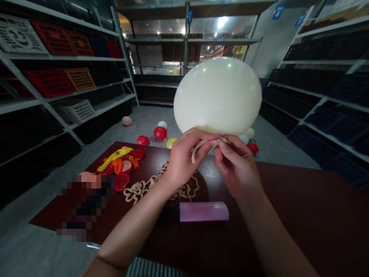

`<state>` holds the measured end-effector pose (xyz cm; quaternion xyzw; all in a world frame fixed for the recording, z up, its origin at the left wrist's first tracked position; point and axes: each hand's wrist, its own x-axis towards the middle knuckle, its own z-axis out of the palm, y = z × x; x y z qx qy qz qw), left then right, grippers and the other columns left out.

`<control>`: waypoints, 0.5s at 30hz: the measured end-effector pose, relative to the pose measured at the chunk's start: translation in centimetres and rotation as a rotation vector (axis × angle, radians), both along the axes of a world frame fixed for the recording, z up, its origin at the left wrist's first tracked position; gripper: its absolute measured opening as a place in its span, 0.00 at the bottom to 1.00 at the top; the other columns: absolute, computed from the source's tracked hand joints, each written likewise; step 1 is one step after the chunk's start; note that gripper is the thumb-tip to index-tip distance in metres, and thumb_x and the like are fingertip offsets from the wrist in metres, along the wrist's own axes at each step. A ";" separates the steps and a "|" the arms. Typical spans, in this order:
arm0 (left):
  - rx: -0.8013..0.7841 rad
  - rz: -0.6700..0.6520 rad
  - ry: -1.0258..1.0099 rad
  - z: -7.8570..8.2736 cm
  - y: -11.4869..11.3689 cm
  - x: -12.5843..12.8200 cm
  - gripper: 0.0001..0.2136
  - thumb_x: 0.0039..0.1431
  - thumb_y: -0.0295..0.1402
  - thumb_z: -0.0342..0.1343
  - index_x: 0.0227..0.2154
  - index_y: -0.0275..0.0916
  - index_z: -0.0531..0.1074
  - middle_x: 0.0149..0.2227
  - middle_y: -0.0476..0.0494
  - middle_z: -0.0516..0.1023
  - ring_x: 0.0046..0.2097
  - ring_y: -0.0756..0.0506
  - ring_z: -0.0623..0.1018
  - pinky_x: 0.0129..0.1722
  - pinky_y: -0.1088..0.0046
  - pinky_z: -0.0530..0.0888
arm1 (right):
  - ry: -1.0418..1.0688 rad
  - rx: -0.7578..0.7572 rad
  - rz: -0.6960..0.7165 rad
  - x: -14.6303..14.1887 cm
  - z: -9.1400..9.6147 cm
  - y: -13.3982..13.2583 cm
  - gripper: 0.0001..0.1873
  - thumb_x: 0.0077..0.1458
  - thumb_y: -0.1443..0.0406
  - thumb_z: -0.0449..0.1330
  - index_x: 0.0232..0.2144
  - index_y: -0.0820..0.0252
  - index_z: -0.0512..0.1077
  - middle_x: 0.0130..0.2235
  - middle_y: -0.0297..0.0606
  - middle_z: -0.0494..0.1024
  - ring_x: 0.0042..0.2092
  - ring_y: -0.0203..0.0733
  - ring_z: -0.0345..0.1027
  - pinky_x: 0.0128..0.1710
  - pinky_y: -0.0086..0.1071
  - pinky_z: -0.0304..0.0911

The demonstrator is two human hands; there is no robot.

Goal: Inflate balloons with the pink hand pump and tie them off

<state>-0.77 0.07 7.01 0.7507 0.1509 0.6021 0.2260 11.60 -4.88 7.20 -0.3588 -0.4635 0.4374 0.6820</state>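
A big inflated white balloon (217, 94) stands above the far side of the table, its lower end at my fingers. My left hand (187, 152) is closed, pinching a beige cord (196, 151) beneath the balloon. Beside it my right hand (238, 161) is closed too, its fingertips on the cord close to the balloon's neck. The neck itself is hidden behind my fingers. More of the beige cord (140, 190) lies in loose loops on the table under my left arm. A pink-purple balloon pump (204, 212) rests on its side below my hands.
Uninflated red, orange and yellow balloons (119, 161) are heaped at the table's left. Several small inflated balloons (160, 133) lie on the floor beyond the dark wooden table (294, 204). Shelves with crates (53, 82) line the left; more shelving stands behind and right.
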 end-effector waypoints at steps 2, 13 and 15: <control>0.061 0.077 -0.030 -0.1 -0.2 0.1 0.02 0.62 0.30 0.58 0.35 0.43 0.75 0.35 0.47 0.78 0.38 0.46 0.77 0.40 0.66 0.74 | -0.037 0.040 -0.026 -0.3 -0.1 -0.2 0.06 0.53 0.59 0.63 0.32 0.52 0.71 0.21 0.25 0.65 0.17 0.27 0.49 0.14 0.29 0.43; -0.157 0.060 -0.041 -0.6 -1.9 -2.2 0.09 0.64 0.41 0.54 0.35 0.41 0.69 0.32 0.47 0.75 0.35 0.45 0.77 0.35 0.68 0.73 | -0.321 0.097 -0.174 -2.2 -0.8 -1.8 0.17 0.54 0.47 0.58 0.33 0.53 0.70 0.25 0.30 0.70 0.20 0.29 0.56 0.16 0.28 0.51; -0.178 0.083 0.006 -1.2 -1.9 -3.3 0.10 0.64 0.42 0.55 0.34 0.40 0.69 0.30 0.46 0.74 0.35 0.45 0.77 0.34 0.68 0.73 | -0.313 0.087 -0.190 -2.8 -1.4 -1.8 0.17 0.54 0.48 0.59 0.32 0.54 0.70 0.25 0.31 0.70 0.20 0.29 0.56 0.17 0.28 0.51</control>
